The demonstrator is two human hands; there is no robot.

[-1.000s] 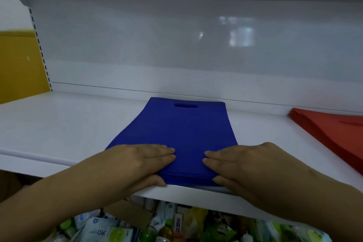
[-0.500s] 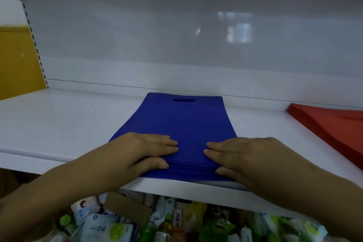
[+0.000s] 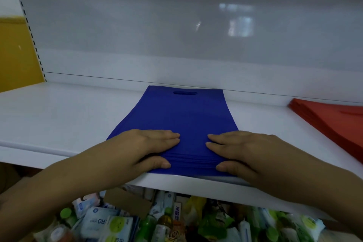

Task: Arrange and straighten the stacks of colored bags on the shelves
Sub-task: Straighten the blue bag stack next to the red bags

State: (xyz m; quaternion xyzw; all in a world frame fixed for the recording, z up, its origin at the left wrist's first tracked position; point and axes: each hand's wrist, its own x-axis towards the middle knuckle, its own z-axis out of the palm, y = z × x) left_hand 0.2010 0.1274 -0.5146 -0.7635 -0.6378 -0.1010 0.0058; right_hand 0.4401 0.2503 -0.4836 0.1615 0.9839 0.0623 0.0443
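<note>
Pressing flat, both hands lay on the near end of the blue bag stack (image 3: 182, 116): left hand (image 3: 143, 147) and right hand (image 3: 243, 149) had fingers straight on top, thumbs against the front edge, nothing clamped. Stack sat mid-shelf (image 3: 59, 116), near edge at the shelf lip, far end with the handle cut-out close to the back wall. Risk, as a guess: an uneven push could fan the layers or skew the pile, and a pull forward could tip it over the lip. Bags looked thin, matte, deep blue, front edges roughly flush. Red bag stack (image 3: 332, 122) lay well apart on the right.
</note>
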